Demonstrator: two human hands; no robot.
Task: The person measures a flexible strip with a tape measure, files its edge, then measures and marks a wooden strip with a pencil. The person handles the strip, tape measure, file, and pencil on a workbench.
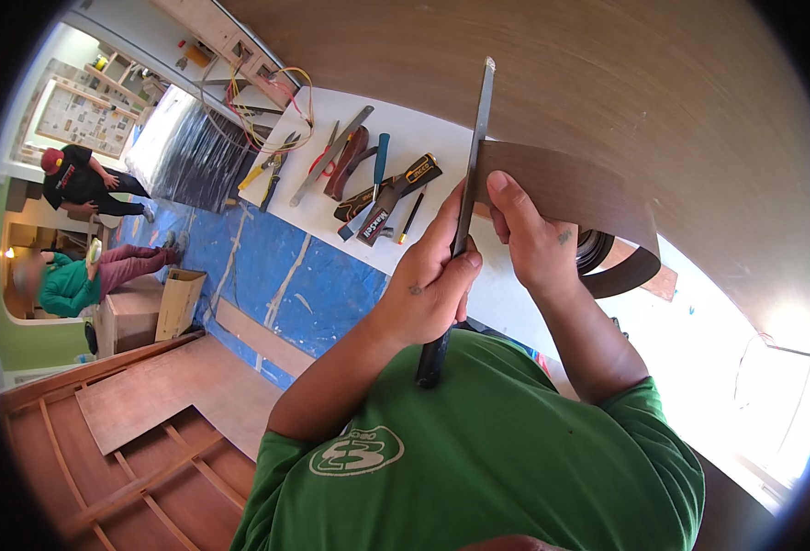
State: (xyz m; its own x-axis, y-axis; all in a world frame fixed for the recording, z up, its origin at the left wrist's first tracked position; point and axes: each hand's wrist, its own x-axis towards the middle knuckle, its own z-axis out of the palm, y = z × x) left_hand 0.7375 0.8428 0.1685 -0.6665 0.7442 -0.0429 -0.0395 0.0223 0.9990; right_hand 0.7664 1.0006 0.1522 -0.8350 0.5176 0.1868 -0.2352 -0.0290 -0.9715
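Observation:
My left hand [424,293] is closed around a long, flat steel tool [477,144] with a black handle, perhaps a file. The tool stands nearly upright in the picture, its handle end close to my green shirt. Between thumb and fingers, my right hand [534,237] pinches the free end of a brown, wood-look edge-banding strip [570,182]. The strip's cut end meets the tool's blade. From there the strip curves round to its coil [594,251], which is partly hidden behind my right wrist.
On the white tabletop [288,227] lie yellow-handled snips [260,172], a flat metal strip [329,158], a teal-handled tool [381,158], an Ingco tool [418,172] and a pencil [411,217]. A brown panel [584,69] rises beyond. Two people stand left, past blue floor sheeting [329,275].

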